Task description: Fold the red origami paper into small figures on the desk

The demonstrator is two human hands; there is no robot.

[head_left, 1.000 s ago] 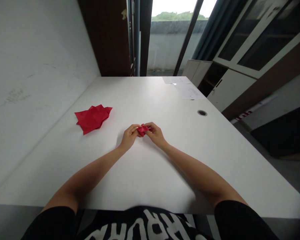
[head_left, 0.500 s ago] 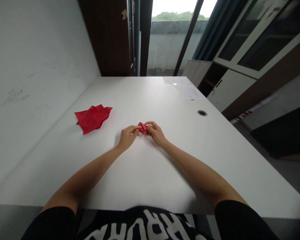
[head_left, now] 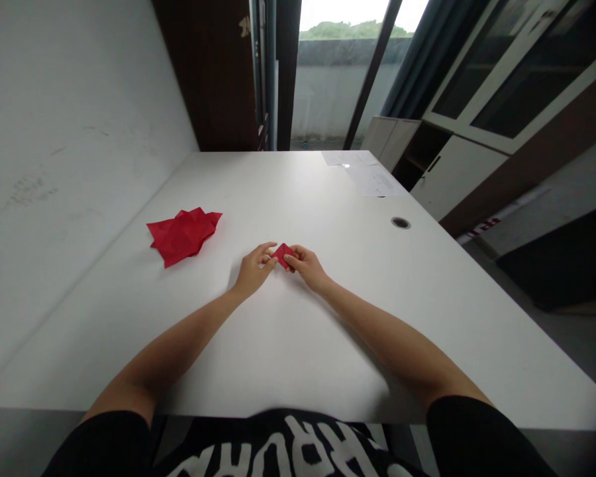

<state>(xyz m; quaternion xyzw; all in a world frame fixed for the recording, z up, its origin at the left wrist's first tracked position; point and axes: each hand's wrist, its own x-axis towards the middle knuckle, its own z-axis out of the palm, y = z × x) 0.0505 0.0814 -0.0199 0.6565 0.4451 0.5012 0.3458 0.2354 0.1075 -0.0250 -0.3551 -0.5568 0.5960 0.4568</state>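
Observation:
A small piece of red paper (head_left: 283, 252), folded into a diamond, is just above the white table in front of me. My right hand (head_left: 305, 266) pinches its right side, thumb on the near face and fingers behind. At the left corner of the paper is my left hand (head_left: 255, 270), its index finger lifted away from the thumb. The thumb tip lies at the paper's edge; whether it presses there I cannot tell. Farther left lie red paper pieces (head_left: 183, 235) with pointed, creased edges, overlapping in a loose stack.
The white table (head_left: 288, 351) runs up to a wall (head_left: 79, 165) on the left. Sheets of paper (head_left: 372, 180) lie at its far right, near a round cable hole (head_left: 400, 223). Cabinets (head_left: 457, 172) stand beyond the right edge.
The folded red paper has turned and now shows a flatter diamond face. My left fingers have spread and drawn slightly back from it, while my right thumb has come onto its face.

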